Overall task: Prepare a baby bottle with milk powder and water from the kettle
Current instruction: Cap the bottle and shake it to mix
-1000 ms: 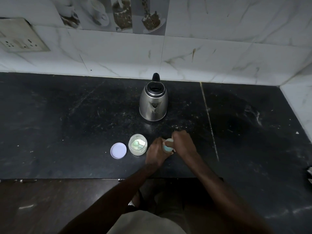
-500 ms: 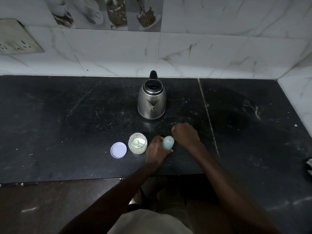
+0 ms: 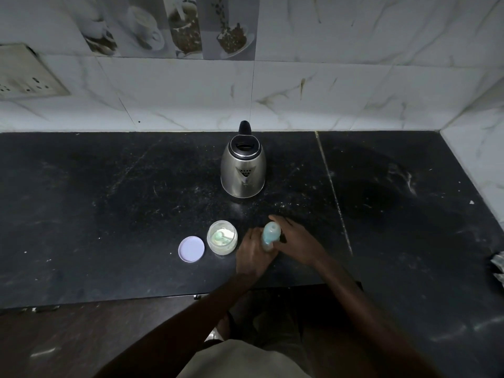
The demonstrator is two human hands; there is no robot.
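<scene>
Both hands (image 3: 275, 246) clasp bottle (image 3: 270, 236) (upright, lit dimly).

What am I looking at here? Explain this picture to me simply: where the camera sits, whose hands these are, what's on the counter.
There is no machine. A person wears a camera on the head, looking down at their own bare hands. On the black counter stand a steel kettle, an open jar of white powder with a scoop inside, and its loose lid lying beside it. The left hand grips a pale blue baby bottle; the right hand rests against the bottle's other side.
</scene>
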